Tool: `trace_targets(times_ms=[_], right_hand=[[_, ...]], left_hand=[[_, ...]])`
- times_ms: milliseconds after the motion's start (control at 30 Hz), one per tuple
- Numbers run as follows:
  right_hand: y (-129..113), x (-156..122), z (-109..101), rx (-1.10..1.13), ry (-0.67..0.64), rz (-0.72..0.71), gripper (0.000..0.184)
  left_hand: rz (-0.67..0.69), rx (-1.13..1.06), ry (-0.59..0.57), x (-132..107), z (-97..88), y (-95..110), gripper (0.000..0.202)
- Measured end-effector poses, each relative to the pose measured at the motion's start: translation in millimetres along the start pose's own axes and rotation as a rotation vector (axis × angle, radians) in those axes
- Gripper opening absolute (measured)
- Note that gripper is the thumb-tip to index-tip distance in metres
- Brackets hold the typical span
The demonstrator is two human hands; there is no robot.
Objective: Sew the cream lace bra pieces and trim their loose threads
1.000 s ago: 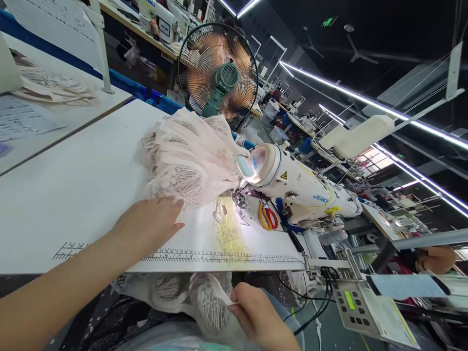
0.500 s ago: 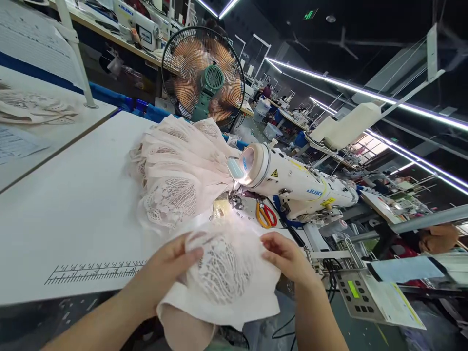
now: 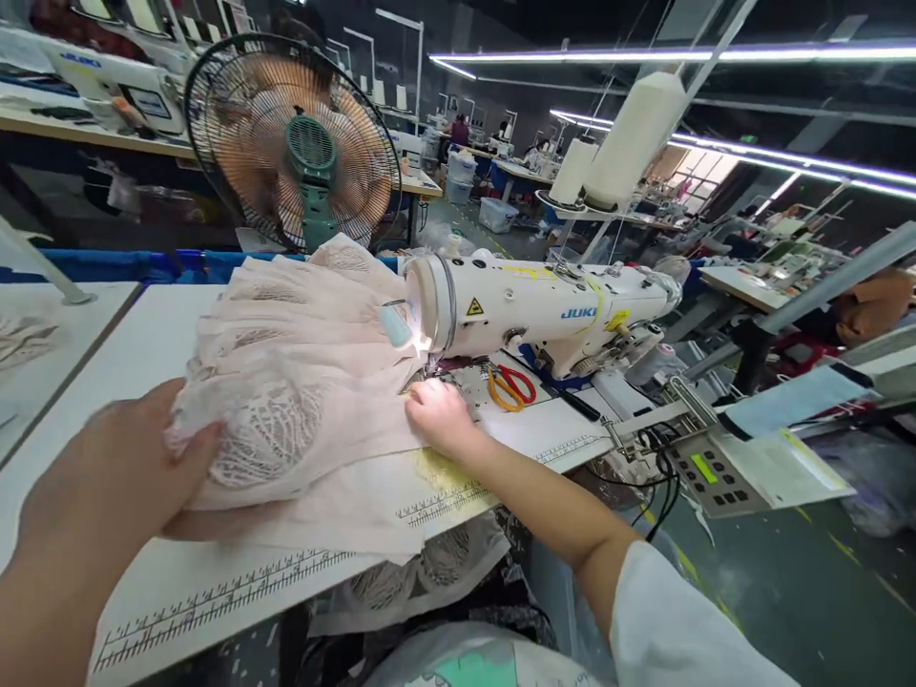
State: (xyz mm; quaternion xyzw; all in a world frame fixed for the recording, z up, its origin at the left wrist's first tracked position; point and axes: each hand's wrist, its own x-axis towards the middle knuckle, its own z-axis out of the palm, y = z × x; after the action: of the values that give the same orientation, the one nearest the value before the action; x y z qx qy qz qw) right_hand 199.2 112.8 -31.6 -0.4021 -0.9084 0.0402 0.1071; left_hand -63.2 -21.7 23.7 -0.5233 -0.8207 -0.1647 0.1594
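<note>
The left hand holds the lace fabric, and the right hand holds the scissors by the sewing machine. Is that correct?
One error: in the head view, the right hand is at the end of the lace fabric, not holding the scissors, which lie by the sewing machine. The left hand does hold the lace fabric.

Strip lights [image 3: 687, 55] cross the dark ceiling [image 3: 572, 24]; a bright window [image 3: 705, 181] shows far right. A wood-edged bench [image 3: 43, 124] stands far left; yellow lines [image 3: 844, 547] mark the greenish floor [image 3: 787, 611] at near right.

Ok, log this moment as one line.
left hand: pinching lace fabric | right hand: at needle end of JUKI sewing machine | scissors: right of right hand
</note>
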Motion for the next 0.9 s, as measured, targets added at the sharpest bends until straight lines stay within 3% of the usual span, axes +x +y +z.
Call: trace_targets(times_ms=[67,133,200,267,333,433,500,733,900], right_hand=[[-1.9,0.0,5.8,-0.035,0.017,0.022,0.021],[-3.3,-4.1,9.5,-0.067,0.015,0.03,0.02],[-4.8,-10.2,11.0,-0.094,0.011,0.029,0.019],[-6.1,-17.1,10.9,-0.112,0.008,0.028,0.019],[-6.4,-24.4,9.9,-0.121,0.004,0.029,0.02],[-3.2,-35.3,9.0,-0.12,0.003,0.028,0.023],[1.0,-42.0,9.5,-0.106,0.021,0.023,0.025],[13.6,-64.0,14.4,-0.026,0.161,0.009,0.024],[19.9,-83.7,15.7,0.017,0.181,0.015,0.023]], left_hand=[[0.135,-0.021,0.16,-6.4,-7.2,17.7,0.05],[0.333,-0.219,0.206,-18.0,-8.1,48.7,0.037],[0.622,-0.389,0.048,-27.2,3.2,85.4,0.034],[0.76,-0.437,-0.16,-28.6,26.2,117.6,0.039],[0.779,-0.413,-0.302,-23.3,54.1,138.2,0.042],[0.778,-0.368,-0.351,-12.4,86.8,147.6,0.045],[0.797,-0.347,-0.357,-7.3,96.7,147.5,0.047],[0.842,-0.265,-0.371,2.4,91.2,160.8,0.044],[0.837,-0.208,-0.375,11.3,88.4,167.8,0.038]])
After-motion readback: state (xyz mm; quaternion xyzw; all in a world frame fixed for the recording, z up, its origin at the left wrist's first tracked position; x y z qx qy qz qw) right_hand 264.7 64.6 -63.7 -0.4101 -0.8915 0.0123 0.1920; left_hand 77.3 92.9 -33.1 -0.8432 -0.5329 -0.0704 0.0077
